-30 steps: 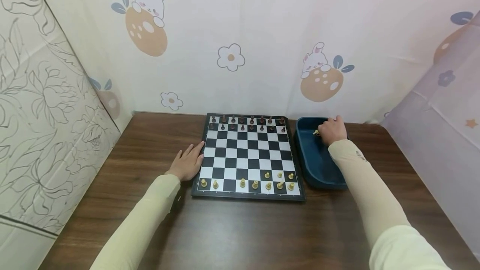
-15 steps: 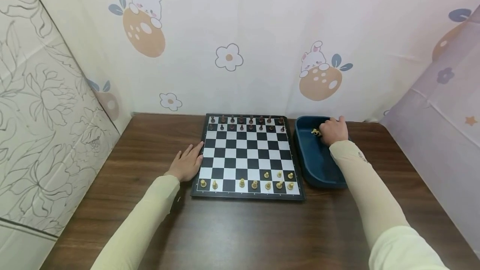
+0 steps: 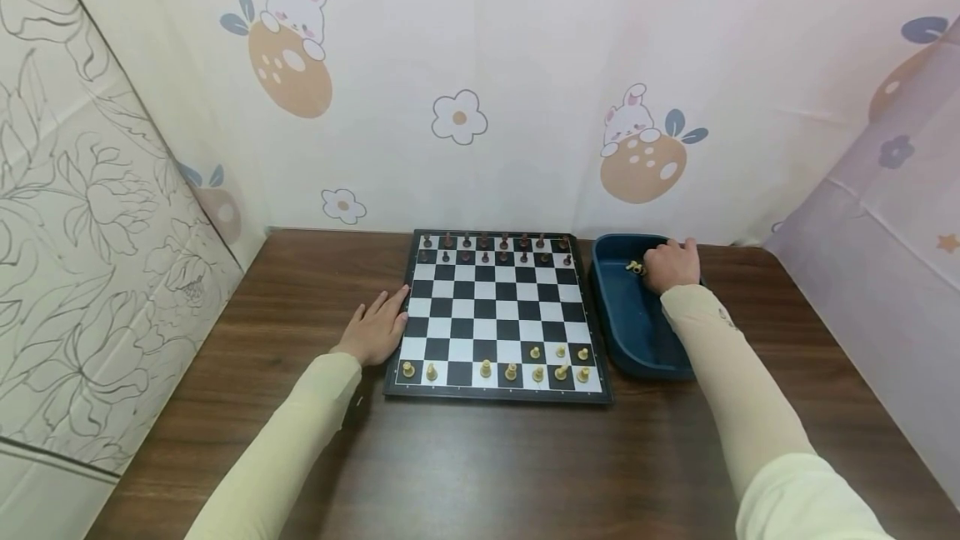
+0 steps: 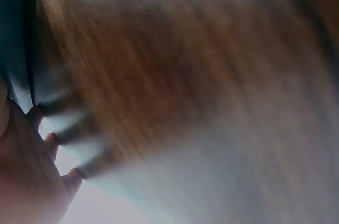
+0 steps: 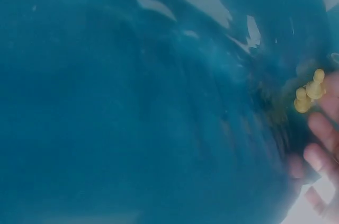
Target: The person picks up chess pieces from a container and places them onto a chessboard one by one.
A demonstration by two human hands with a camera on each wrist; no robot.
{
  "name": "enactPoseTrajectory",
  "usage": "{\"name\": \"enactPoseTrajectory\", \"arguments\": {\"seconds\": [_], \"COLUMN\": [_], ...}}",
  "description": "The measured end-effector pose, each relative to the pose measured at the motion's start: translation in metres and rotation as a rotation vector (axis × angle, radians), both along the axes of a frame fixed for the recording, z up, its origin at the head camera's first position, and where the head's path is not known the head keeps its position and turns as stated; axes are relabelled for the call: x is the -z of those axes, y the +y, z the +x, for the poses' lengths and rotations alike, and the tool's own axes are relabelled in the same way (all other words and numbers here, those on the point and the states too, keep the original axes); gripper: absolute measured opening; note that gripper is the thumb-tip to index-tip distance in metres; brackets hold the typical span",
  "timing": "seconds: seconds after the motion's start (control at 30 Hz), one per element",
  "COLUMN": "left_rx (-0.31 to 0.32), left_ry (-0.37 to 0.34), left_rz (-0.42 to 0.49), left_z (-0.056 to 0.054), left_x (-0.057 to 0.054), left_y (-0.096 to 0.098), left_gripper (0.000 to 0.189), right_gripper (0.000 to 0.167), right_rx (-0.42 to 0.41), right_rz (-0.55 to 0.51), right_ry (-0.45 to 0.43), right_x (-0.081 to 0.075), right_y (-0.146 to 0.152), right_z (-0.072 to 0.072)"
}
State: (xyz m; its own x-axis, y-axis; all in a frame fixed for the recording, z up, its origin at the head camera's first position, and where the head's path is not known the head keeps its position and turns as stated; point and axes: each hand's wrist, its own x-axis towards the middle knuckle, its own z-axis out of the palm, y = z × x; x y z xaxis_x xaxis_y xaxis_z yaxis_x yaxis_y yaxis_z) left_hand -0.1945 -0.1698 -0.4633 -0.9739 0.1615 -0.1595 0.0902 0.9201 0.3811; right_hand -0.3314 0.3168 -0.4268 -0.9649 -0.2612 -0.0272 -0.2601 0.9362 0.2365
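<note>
In the head view, my left hand [image 3: 372, 330] rests at the left edge of a black-and-white chessboard [image 3: 483, 307], fingers spread. The left wrist view has its fingers [image 4: 72, 179] extended over the brown wood. My right hand [image 3: 671, 263] reaches into the back of a dark blue tray [image 3: 641, 340] beside small yellow chess pieces [image 3: 634, 267]. Close by in the right wrist view, two yellow pawns [image 5: 315, 90] lie against its bent fingers [image 5: 320, 126]; whether they pinch one is unclear. Yellow pieces [image 3: 486, 369] stand along the board's near side, with one back-row square bare.
Two rows of dark red-brown chess pieces [image 3: 484, 257] stand at the board's far side. The tray sits just right of the board. Behind the brown wooden table [image 3: 480, 465] hangs a printed curtain [image 3: 525, 40], and a patterned panel [image 3: 90, 190] stands at left.
My right hand has shifted slightly rightward within the tray, and more of the yellow pieces there now show. My left hand stays at the board's edge; the pieces on the board stay put.
</note>
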Motion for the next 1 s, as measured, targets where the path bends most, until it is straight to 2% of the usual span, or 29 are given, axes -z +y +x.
{"name": "enactPoseTrajectory", "arguments": {"seconds": [0.23, 0.53, 0.83, 1.0], "left_rx": [-0.002, 0.008, 0.009, 0.010], "left_ry": [-0.015, -0.015, -0.020, -0.025], "left_rz": [0.003, 0.010, 0.010, -0.002], "left_z": [0.002, 0.002, 0.002, 0.001], "left_x": [-0.002, -0.004, -0.006, -0.004], "left_y": [0.002, 0.002, 0.001, 0.001], "left_gripper": [0.055, 0.056, 0.055, 0.056], "right_gripper": [0.018, 0.033, 0.032, 0.030], "right_rx": [-0.009, -0.054, -0.100, -0.155], "right_rz": [-0.054, -0.127, -0.116, -0.109], "right_ry": [0.031, 0.065, 0.045, 0.065], "right_x": [-0.006, -0.016, -0.030, -0.037], "right_y": [0.004, 0.007, 0.007, 0.003], "right_z": [0.005, 0.012, 0.015, 0.017]}}
